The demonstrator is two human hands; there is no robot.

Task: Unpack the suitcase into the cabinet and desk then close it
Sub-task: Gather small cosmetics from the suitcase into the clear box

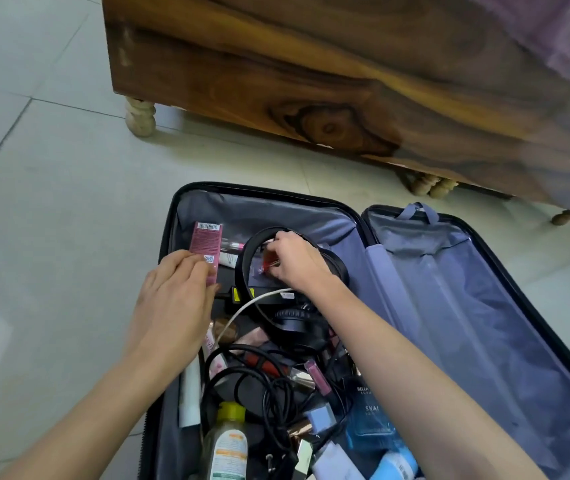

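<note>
Suitcase open on floor, left half crammed; unpacking step, early on; left hand grips pink box; right hand pinches small red item; next, likely: lift both clear of cables, carry to cabinet.

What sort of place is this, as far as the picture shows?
Probably a bedroom at home. An open suitcase lies on a pale tiled floor, next to a dark wooden piece of furniture on turned legs, and purple cloth, perhaps bedding, shows at its upper right.
</note>
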